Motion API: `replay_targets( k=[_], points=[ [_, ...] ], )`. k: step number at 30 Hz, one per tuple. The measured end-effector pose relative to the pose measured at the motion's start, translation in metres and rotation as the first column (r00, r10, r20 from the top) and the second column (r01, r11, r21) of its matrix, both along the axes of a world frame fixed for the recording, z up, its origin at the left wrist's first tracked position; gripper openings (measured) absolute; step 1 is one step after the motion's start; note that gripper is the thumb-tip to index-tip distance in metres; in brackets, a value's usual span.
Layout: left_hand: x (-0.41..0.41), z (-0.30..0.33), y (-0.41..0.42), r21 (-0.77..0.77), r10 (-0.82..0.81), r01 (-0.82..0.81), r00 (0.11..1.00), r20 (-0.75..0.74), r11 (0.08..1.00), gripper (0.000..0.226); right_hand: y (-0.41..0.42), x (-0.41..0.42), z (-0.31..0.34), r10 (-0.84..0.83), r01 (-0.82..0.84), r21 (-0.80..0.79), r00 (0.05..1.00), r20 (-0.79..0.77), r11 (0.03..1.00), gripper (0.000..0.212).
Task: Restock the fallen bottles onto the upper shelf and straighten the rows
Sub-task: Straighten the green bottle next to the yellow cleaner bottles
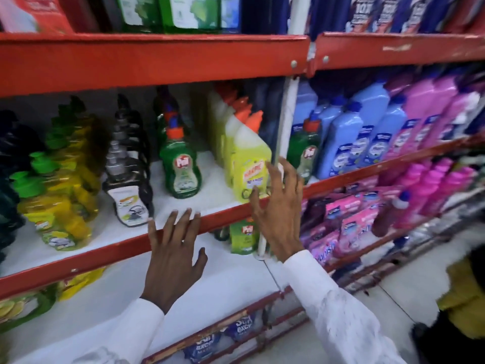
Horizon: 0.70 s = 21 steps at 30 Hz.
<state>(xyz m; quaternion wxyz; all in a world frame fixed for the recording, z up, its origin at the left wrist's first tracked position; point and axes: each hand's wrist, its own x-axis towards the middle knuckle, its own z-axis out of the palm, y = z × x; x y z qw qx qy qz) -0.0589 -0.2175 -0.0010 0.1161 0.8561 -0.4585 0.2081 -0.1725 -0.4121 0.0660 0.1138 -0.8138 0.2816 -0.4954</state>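
Bottles upright in a front-to-back row, orange caps up, beside right hand with fingers spread.

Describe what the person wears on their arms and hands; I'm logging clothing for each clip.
Both arms are covered by long white sleeves that end at the wrists. The left sleeve and right sleeve look like light shirt fabric, slightly creased. The left hand and right hand are bare: no gloves, and no rings, watch or bracelet that can be made out.

On the shelf, the Pril bottle stands left of the Harpic row.
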Motion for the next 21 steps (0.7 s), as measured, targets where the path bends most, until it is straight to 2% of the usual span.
replay_targets(
  k=[3,5,7,11,15,19,21],
  points=[
    [-0.001,-0.003,-0.007,-0.009,0.025,-0.025,0.999,0.029,1.000,0.073,-0.039,-0.009,-0.007,-0.085,0.038,0.219,0.975,0.208,0.975,0.053],
    [0.000,-0.004,-0.006,-0.023,0.027,-0.026,0.999,0.047,0.999,0.072,-0.062,-0.008,-0.007,-0.158,0.070,0.337,0.958,0.240,0.939,0.057],
    [0.000,-0.004,-0.004,-0.009,0.027,-0.026,0.998,0.050,1.000,0.072,-0.081,-0.004,-0.005,-0.190,0.089,0.422,0.961,0.202,0.902,0.066],
    [0.000,-0.002,-0.003,0.014,0.025,-0.025,1.000,0.014,1.000,0.073,-0.109,0.007,-0.004,-0.174,0.100,0.462,0.978,0.119,0.881,0.082],
    [-0.005,-0.007,-0.009,0.010,0.023,-0.023,0.999,-0.025,1.000,0.075,-0.129,0.010,-0.003,-0.211,0.153,0.481,0.975,0.068,0.863,0.082],
    [-0.001,-0.001,-0.001,0.016,0.024,-0.023,0.999,-0.024,1.000,0.075,-0.127,0.016,-0.010,-0.268,0.150,0.488,0.946,0.182,0.860,0.084],
    [0.017,0.012,0.054,-0.001,0.190,-0.190,0.982,-0.009,0.982,0.074,-0.072,0.063,0.007,-0.124,-0.041,0.479,0.944,0.307,0.877,0.088]
  ],
)
